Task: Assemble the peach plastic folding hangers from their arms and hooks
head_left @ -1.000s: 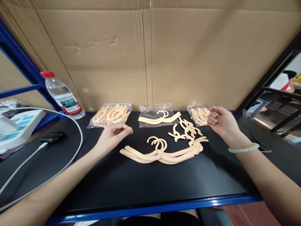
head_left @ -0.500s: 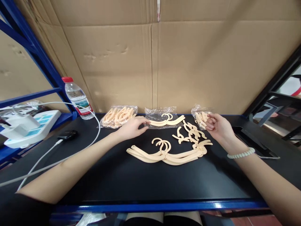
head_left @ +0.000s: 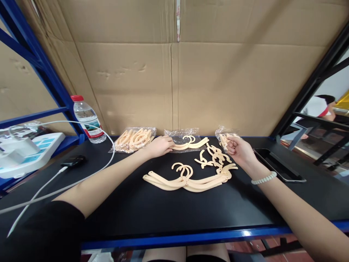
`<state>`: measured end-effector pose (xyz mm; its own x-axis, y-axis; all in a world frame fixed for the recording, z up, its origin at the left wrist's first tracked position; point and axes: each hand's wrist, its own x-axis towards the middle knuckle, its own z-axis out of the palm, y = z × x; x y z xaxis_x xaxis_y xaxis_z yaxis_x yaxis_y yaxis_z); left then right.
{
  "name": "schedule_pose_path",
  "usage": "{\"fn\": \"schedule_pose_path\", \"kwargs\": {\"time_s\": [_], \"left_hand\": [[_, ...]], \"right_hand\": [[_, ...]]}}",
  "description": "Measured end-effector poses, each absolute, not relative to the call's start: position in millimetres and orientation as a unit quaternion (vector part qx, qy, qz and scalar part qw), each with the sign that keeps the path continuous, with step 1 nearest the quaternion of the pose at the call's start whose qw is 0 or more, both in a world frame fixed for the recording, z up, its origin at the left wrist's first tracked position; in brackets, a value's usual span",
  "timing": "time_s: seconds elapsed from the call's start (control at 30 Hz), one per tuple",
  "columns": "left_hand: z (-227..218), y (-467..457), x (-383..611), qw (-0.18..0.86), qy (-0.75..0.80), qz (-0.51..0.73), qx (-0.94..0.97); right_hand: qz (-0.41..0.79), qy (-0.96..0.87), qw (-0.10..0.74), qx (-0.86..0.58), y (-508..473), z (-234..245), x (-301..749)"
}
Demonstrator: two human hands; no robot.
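My left hand (head_left: 161, 146) is closed at the left end of the beige folding hangers (head_left: 200, 143), which lie on a clear plastic bag (head_left: 181, 134) at the back of the table. At the back right, the curled fingers of my right hand (head_left: 240, 150) are at a small clear bag of beige pieces (head_left: 223, 139); what they grip is hidden. Loose curved beige pieces (head_left: 216, 156) lie in a heap between the hands. Nearer to me, a stack of beige hangers (head_left: 166, 183) lies spread with several hooks pointing away.
A full bag of beige parts (head_left: 133, 140) sits at the back left, near a water bottle (head_left: 88, 122). White cables cross the left side by a power strip (head_left: 40, 153). A dark tablet-like device (head_left: 278, 165) lies on the right. Cardboard (head_left: 122, 91) stands behind the table.
The view has shifted slightly. My left fingers have closed in at the end of the back hangers. My right hand has moved a little closer to the small bag.
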<state>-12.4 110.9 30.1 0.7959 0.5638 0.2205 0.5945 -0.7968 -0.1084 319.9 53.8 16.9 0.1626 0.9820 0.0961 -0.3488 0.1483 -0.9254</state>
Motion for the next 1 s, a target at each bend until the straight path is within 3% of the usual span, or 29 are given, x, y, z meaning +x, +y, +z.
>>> {"fn": "schedule_pose_path", "kwargs": {"time_s": [0.6, 0.87, 1.0], "left_hand": [[55.3, 106.0, -16.7, 0.009, -0.336, -0.165, -0.927], [70.5, 67.2, -30.2, -0.006, -0.354, -0.232, -0.906], [66.9, 46.9, -32.5, -0.016, -0.369, -0.269, -0.89]], "right_hand": [[0.487, -0.45, 0.603, -0.444, 52.5, 18.4, 316.5], [0.43, -0.522, 0.552, -0.488, 36.0, 23.4, 301.3], [0.485, -0.564, 0.484, -0.462, 29.6, 24.9, 296.0]]}}
